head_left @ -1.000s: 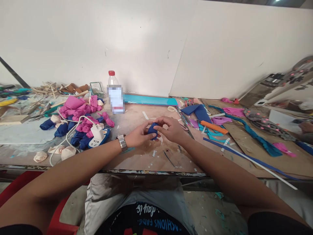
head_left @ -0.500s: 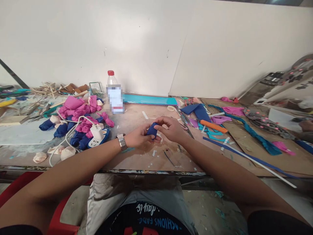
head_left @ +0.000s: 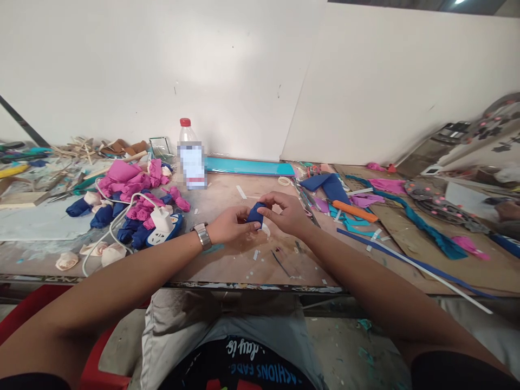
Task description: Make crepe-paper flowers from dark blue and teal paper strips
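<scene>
Hands (head_left: 283, 214) curled inward, both pinching one blue piece (head_left: 254, 214), above littered tabletop (head_left: 231, 268)

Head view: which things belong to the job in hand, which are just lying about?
In the job:
small dark-blue piece, material unclear, held by the left hand and right hand
probably related: dark-blue crumpled bunches

Apparently just lying about:
clear bottle with a red cap
white boxy charger plug
orange stick-shaped object

Left forearm (head_left: 134, 281), right forearm (head_left: 357, 271) angled inward; fingers (head_left: 275, 199) curled.
</scene>
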{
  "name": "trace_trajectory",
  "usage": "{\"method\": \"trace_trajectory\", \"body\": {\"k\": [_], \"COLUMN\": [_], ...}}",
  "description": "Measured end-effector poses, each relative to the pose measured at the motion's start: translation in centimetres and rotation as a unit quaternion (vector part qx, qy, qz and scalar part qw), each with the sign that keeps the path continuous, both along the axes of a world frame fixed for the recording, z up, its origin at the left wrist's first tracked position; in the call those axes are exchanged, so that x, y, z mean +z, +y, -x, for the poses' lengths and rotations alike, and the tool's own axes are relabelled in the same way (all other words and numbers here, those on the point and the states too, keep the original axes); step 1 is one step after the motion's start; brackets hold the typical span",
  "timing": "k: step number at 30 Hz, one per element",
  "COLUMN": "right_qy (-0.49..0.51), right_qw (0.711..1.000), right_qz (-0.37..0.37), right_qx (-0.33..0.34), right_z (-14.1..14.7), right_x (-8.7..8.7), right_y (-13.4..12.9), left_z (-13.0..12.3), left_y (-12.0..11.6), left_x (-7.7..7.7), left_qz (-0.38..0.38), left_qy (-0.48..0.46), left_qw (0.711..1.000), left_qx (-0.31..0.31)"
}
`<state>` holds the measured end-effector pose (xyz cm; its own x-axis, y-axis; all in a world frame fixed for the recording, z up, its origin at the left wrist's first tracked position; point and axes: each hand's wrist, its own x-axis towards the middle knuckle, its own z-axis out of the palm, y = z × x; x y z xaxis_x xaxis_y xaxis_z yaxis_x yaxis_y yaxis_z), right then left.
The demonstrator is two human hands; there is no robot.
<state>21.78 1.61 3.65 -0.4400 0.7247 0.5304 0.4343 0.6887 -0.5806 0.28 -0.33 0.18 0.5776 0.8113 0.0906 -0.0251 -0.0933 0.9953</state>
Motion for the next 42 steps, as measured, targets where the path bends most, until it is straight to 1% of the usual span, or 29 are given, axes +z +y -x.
{"method": "trace_trajectory", "body": {"k": [2, 5, 9, 13, 19, 26, 32, 35, 38, 42], "right_qy": [-0.005, -0.008, -0.005, 0.006, 0.001, 0.002, 0.007, 0.027, 0.054, 0.007], "right_qw": [1.0, 1.0, 1.0, 0.999, 0.998, 0.998, 0.997, 0.996, 0.994, 0.991], "right_qz": [-0.001, 0.006, 0.015, 0.031, 0.055, 0.062, 0.07, 0.073, 0.089, 0.132], "right_qx": [-0.004, -0.007, -0.008, -0.016, -0.011, 0.013, 0.03, 0.031, 0.02, 0.016], "right_z": [0.07, 0.29, 0.49, 0.43, 0.5, 0.64, 0.62, 0.55, 0.46, 0.64], "right_x": [0.06, 0.12, 0.05, -0.11, 0.12, 0.23, 0.18, -0.03, -0.27, -0.34], "right_y": [-0.12, -0.38, -0.52, -0.39, -0.52, -0.8, -0.85, -0.6, -0.28, -0.27], "left_z": [0.03, -0.06, -0.18, -0.03, -0.06, -0.25, -0.23, -0.28, -0.29, -0.18], "left_y": [0.02, 0.04, 0.15, 0.31, 0.17, 0.12, 0.06, -0.04, 0.03, 0.32], "left_x": [0.01, -0.25, -0.67, -0.68, -0.69, -0.74, -0.43, -0.31, -0.18, -0.11], "left_qz": [-0.01, -0.017, 0.005, 0.035, 0.02, 0.043, 0.051, 0.046, 0.039, 0.026], "left_qy": [-0.004, 0.001, -0.009, -0.03, -0.035, -0.049, -0.053, -0.058, -0.076, -0.09], "left_qw": [1.0, 0.999, 1.0, 0.999, 0.999, 0.997, 0.996, 0.997, 0.996, 0.992], "left_qx": [0.025, 0.033, 0.017, -0.004, -0.029, -0.028, -0.043, -0.024, 0.023, 0.083]}}
